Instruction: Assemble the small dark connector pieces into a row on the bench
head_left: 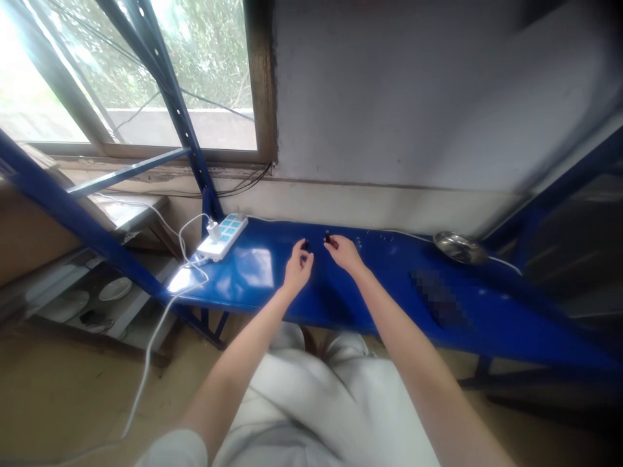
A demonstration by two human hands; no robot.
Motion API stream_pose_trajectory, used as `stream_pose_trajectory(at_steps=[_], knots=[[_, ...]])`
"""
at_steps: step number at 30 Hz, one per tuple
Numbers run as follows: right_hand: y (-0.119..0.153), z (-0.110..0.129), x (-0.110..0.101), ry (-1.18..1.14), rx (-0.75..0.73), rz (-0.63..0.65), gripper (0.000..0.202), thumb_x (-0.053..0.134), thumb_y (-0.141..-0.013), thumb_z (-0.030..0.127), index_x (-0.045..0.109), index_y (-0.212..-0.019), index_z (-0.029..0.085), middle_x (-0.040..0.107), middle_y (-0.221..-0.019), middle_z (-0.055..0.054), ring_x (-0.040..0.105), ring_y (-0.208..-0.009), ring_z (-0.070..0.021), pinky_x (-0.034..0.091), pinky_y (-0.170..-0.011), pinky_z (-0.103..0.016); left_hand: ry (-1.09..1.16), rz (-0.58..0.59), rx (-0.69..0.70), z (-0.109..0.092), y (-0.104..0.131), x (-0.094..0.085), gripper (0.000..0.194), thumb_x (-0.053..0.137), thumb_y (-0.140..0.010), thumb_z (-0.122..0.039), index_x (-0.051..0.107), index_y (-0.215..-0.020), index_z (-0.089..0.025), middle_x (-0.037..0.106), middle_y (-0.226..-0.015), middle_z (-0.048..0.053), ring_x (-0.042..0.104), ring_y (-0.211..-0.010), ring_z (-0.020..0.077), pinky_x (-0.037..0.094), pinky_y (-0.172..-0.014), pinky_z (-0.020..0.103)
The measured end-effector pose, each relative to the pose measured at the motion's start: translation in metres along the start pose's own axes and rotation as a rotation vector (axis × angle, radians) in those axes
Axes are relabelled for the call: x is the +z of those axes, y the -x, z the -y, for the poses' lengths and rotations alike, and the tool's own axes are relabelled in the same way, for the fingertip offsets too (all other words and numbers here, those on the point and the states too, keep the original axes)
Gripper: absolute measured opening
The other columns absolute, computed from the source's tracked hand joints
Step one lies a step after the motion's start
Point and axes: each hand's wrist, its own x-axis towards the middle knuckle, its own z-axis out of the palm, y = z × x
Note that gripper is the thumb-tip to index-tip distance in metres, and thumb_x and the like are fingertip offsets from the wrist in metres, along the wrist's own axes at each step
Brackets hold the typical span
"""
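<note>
Over the blue table [257, 298], both hands are raised close together. My left hand [296, 266] has its thumb and fingers curled around a small black piece [305, 246], whose kind is too small to tell. Between the thumb and fingertips of my right hand [344, 251] a small black cylinder [328, 236] stands upright, its lower part covered by the fingers. A narrow gap separates the two pieces. Just beyond my right hand lie several tiny clear bits [359, 244] on the tabletop.
A white power strip [221, 240] with a plug and white cable sits at the table's left end. On the right are a round metal dish [460, 248] and a dark blurred-out object [440, 298]. Blue rack posts [170, 97] flank the table, with a wall behind.
</note>
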Motion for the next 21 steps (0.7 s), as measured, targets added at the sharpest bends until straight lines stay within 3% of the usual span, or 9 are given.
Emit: stream_pose_trajectory(at_steps=[3,7,9,12,17,21], knots=[[0.012,0.018,-0.023,0.160,-0.097,0.037,0.024,0.047,-0.084,0.021,0.064,-0.100,0.018,0.060,-0.091,-0.007,0.056,-0.082,-0.0178,0.043,-0.075,-0.029,0.010,0.057,0.092,-0.025,-0.015,-0.002,0.055,0.050,-0.082,-0.035,0.034,-0.133,-0.023,0.057,-0.083,0.000,0.046,-0.052,0.0039,0.042,-0.058,0.017],[0.025,0.035,-0.045,0.311,-0.185,0.035,0.028,0.043,-0.086,0.019,0.065,-0.103,0.021,0.060,-0.093,-0.007,0.056,-0.081,-0.0171,0.041,-0.073,-0.027,-0.015,0.195,0.175,-0.053,-0.028,-0.007,0.034,0.050,-0.082,-0.033,0.055,-0.111,-0.017,0.059,-0.076,0.000,0.048,-0.052,0.0045,0.042,-0.056,0.018],[0.030,0.038,-0.052,0.312,-0.223,0.015,0.029,0.043,-0.085,0.019,0.065,-0.104,0.022,0.060,-0.092,-0.007,0.057,-0.080,-0.0170,0.041,-0.072,-0.028,-0.004,0.220,0.182,-0.061,-0.029,-0.009,0.024,0.048,-0.083,-0.030,0.058,-0.100,-0.016,0.059,-0.070,0.000,0.048,-0.050,0.0048,0.042,-0.054,0.018],[0.037,0.038,-0.055,0.127,-0.242,-0.053,0.029,0.045,-0.084,0.022,0.064,-0.107,0.021,0.062,-0.092,-0.007,0.057,-0.077,-0.0166,0.044,-0.071,-0.030,0.069,0.197,0.152,-0.067,-0.029,-0.010,0.019,0.044,-0.084,-0.026,0.055,-0.097,-0.016,0.058,-0.066,-0.002,0.048,-0.044,0.0041,0.042,-0.050,0.018],[0.047,0.047,-0.047,-0.398,-0.058,-0.157,0.033,0.051,-0.080,0.038,0.062,-0.103,0.017,0.063,-0.077,-0.004,0.055,-0.060,-0.0122,0.047,-0.062,-0.028,0.181,0.191,0.130,-0.072,-0.028,-0.009,0.019,0.046,-0.082,-0.022,0.052,-0.099,-0.017,0.059,-0.071,-0.002,0.050,-0.043,0.0034,0.043,-0.049,0.018],[0.050,0.058,-0.044,-0.612,0.001,-0.275,0.037,0.052,-0.077,0.047,0.063,-0.094,0.016,0.057,-0.063,0.000,0.049,-0.050,-0.0089,0.043,-0.053,-0.024,0.187,0.201,0.131,-0.077,-0.029,-0.010,0.019,0.048,-0.081,-0.022,0.053,-0.099,-0.017,0.061,-0.070,-0.002,0.051,-0.044,0.0040,0.043,-0.049,0.018]])
